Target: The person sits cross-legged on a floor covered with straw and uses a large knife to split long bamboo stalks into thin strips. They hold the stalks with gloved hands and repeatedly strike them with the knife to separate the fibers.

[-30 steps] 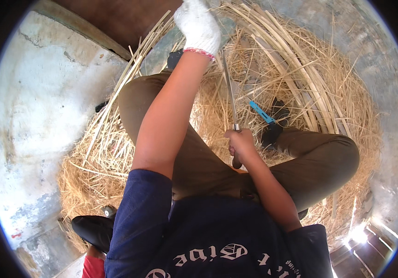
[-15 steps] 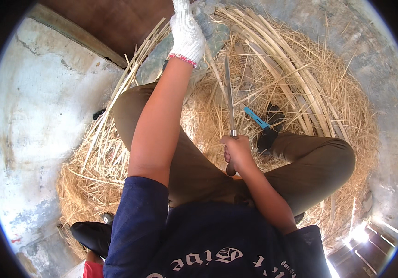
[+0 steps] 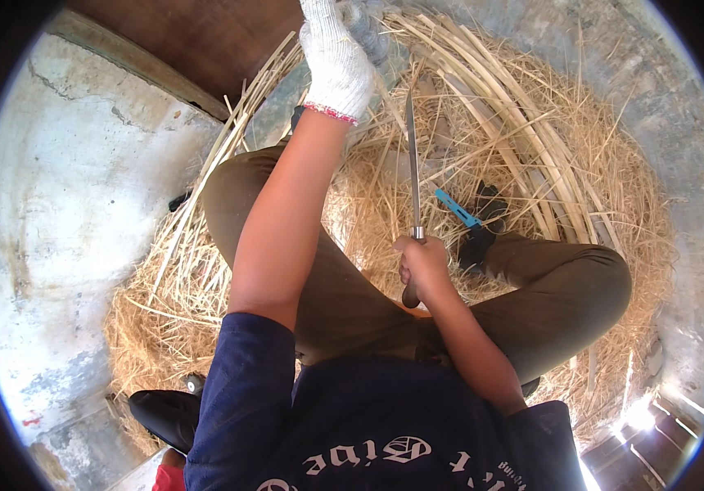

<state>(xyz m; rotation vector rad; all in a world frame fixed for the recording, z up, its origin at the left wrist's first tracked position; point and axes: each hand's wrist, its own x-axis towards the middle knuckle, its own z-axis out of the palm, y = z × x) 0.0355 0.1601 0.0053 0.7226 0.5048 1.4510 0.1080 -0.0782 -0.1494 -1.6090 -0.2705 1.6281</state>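
My right hand [image 3: 426, 263], bare, is wrapped round the dark handle of a long narrow knife [image 3: 414, 164]. The blade points away from me, above the straw between my legs. My left hand [image 3: 337, 69] wears a white knitted glove with a red-trimmed cuff and reaches far forward. Its fingertips run past the top edge of the picture, so I cannot see what they hold, if anything. Between the glove and the blade, a thin pale strip [image 3: 391, 106] slants down. A blue object [image 3: 456, 208], flat and narrow, lies by my right foot.
Long split strips [image 3: 524, 139] lie in a bundle at the far right, and more strips [image 3: 245, 123] lean at the left. Loose straw-like shavings [image 3: 614, 237] cover the floor round my legs. A pale wall [image 3: 82, 180] stands at the left. Black footwear [image 3: 164, 416] shows at lower left.
The gloved left hand has shifted slightly to the right and down. The knife is a little more upright, still in my right hand. The whole view has moved slightly.
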